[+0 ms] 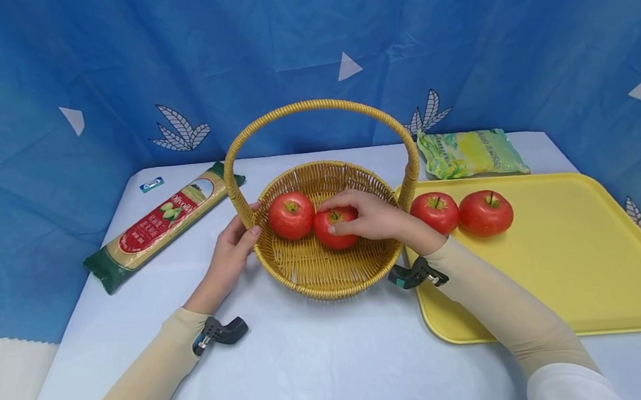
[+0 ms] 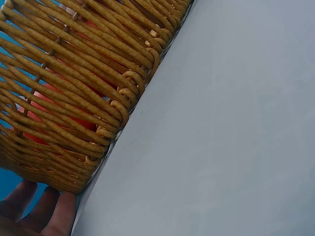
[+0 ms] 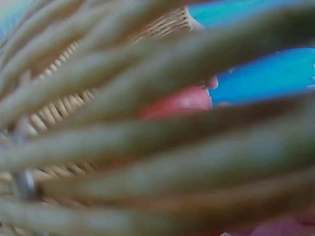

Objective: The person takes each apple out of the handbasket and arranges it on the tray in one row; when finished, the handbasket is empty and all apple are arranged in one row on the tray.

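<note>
A woven basket (image 1: 300, 285) with a tall arched handle stands mid-table. Two red apples are inside: the left apple (image 1: 291, 216) lies by itself, while my right hand (image 1: 370, 215) reaches over the rim and grips the right apple (image 1: 336, 236) from above. My left hand (image 1: 235, 247) holds the basket's left rim near the handle's foot, thumb on the near side. In the left wrist view its fingers (image 2: 59, 214) touch the woven wall (image 2: 74, 73), with red showing through the gaps. Blurred basket strands (image 3: 147, 142) cover most of the right wrist view.
Right of the basket is a yellow tray (image 1: 568, 265) bearing two more apples (image 1: 485, 214) at its left end. Behind it lies a green-yellow packet (image 1: 471, 154). A long pasta bag (image 1: 159, 223) and a small blue-white wrapper (image 1: 151, 184) lie at the left.
</note>
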The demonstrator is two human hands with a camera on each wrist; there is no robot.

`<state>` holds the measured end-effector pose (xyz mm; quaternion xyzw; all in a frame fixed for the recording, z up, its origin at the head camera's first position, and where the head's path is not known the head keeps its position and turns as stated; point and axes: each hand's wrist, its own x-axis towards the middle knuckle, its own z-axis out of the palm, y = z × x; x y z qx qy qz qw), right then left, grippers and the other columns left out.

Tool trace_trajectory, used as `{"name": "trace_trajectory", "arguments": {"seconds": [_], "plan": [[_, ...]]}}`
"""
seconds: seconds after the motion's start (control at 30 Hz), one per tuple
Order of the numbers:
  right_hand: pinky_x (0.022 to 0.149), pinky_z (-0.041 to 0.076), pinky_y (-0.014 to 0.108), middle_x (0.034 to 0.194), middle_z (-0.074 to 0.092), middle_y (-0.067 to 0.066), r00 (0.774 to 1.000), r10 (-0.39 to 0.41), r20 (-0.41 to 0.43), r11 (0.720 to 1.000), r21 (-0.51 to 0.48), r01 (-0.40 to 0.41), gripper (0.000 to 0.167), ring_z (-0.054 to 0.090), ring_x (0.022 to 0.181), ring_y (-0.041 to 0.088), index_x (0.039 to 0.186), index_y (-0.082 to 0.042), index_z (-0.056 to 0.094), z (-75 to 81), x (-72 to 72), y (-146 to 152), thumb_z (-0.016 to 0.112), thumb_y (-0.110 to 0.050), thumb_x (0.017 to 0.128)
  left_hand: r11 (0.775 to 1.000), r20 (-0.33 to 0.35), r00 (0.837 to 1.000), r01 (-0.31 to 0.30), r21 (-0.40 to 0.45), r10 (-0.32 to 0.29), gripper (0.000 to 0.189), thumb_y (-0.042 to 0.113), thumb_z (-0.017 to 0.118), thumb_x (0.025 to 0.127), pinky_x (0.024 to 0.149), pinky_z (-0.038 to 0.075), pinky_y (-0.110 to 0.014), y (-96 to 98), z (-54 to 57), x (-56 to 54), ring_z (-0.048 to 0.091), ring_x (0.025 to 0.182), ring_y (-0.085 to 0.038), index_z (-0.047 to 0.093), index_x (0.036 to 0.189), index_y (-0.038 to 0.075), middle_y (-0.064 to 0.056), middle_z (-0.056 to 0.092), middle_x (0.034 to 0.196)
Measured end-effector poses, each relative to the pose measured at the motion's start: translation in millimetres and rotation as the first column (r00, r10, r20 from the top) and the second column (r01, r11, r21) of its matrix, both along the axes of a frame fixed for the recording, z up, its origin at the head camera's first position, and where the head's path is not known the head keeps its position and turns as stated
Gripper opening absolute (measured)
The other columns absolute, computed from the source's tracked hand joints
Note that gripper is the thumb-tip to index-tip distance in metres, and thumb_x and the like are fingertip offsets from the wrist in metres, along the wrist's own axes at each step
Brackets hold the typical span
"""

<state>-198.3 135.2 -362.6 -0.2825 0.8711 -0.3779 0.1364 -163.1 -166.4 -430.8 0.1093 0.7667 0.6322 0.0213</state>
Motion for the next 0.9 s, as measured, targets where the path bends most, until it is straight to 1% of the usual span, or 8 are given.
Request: {"name": "trace_trajectory", "arguments": {"seconds": [0.1, 0.2, 0.33, 0.47, 0.6, 0.7, 0.9], "plan": [[0.095, 0.056, 0.044, 0.132, 0.064, 0.013, 0.999, -0.001, 0.039, 1.000, 0.011, 0.001, 0.046, 0.054, 0.119, 0.028, 0.132, -0.014, 0.069, 1.8, 0.6, -0.7, 0.077, -0.022, 0.088, 1.000, 0.008, 1.000, 0.001, 0.004, -0.001, 0.051, 0.021, 0.049, 0.108, 0.090, 0.055, -0.014, -0.4, 0.1, -0.2, 0.048, 0.140, -0.040, 0.039, 0.157, 0.015, -0.018, 0.041, 0.160], [0.094, 0.057, 0.042, 0.134, 0.063, 0.012, 0.997, 0.008, 0.079, 0.999, 0.033, -0.011, 0.046, 0.054, 0.120, 0.027, 0.133, -0.017, 0.069, 3.1, 1.6, -0.8, 0.077, -0.027, 0.088, 1.000, 0.016, 1.000, 0.002, 0.008, -0.002, 0.051, 0.021, 0.049, 0.108, 0.091, 0.055, -0.014, -0.6, -0.2, -0.4, 0.048, 0.141, -0.040, 0.038, 0.157, 0.015, -0.018, 0.040, 0.161], [0.099, 0.057, 0.043, 0.141, 0.060, 0.010, 0.990, 0.058, 0.127, 0.997, 0.045, -0.064, 0.050, 0.054, 0.127, 0.028, 0.137, -0.018, 0.066, 3.0, 1.7, -0.2, 0.076, -0.029, 0.089, 1.000, 0.016, 1.000, 0.002, 0.011, -0.002, 0.051, 0.021, 0.049, 0.108, 0.091, 0.056, -0.016, -0.5, -1.1, -0.9, 0.048, 0.141, -0.039, 0.038, 0.157, 0.015, -0.018, 0.040, 0.161], [0.102, 0.056, 0.044, 0.144, 0.059, 0.010, 0.980, 0.110, 0.166, 0.993, 0.031, -0.116, 0.056, 0.055, 0.128, 0.030, 0.142, -0.016, 0.061, 2.6, 1.6, 0.7, 0.075, -0.027, 0.089, 1.000, 0.011, 1.000, 0.004, 0.011, -0.004, 0.051, 0.021, 0.050, 0.108, 0.091, 0.056, -0.016, -0.3, -2.0, -1.1, 0.049, 0.140, -0.039, 0.039, 0.157, 0.016, -0.017, 0.040, 0.161], [0.101, 0.056, 0.044, 0.146, 0.056, 0.012, 0.970, 0.136, 0.200, 0.990, 0.005, -0.140, 0.063, 0.055, 0.127, 0.031, 0.146, -0.014, 0.057, 2.4, 1.0, 2.1, 0.073, -0.023, 0.085, 1.000, 0.006, 1.000, 0.003, 0.009, -0.003, 0.051, 0.022, 0.050, 0.108, 0.091, 0.056, -0.016, -0.2, -2.2, -0.7, 0.049, 0.140, -0.039, 0.040, 0.157, 0.016, -0.016, 0.041, 0.161], [0.102, 0.056, 0.045, 0.147, 0.054, 0.013, 0.966, 0.147, 0.214, 0.989, -0.009, -0.148, 0.066, 0.054, 0.128, 0.033, 0.147, -0.014, 0.055, 1.9, 0.3, 2.5, 0.072, -0.020, 0.084, 1.000, 0.003, 1.000, 0.003, 0.011, -0.003, 0.050, 0.022, 0.050, 0.108, 0.090, 0.056, -0.016, -0.3, -1.7, -0.3, 0.050, 0.140, -0.039, 0.040, 0.157, 0.016, -0.016, 0.041, 0.161], [0.102, 0.055, 0.046, 0.142, 0.056, 0.014, 0.964, 0.118, 0.239, 0.993, -0.043, -0.111, 0.056, 0.053, 0.128, 0.033, 0.140, -0.012, 0.059, -0.5, -0.9, 1.9, 0.075, -0.018, 0.087, 1.000, 0.003, 1.000, 0.006, 0.013, -0.006, 0.050, 0.021, 0.050, 0.107, 0.090, 0.056, -0.015, -0.2, -0.5, 0.2, 0.049, 0.140, -0.040, 0.040, 0.157, 0.016, -0.016, 0.041, 0.161]]}}
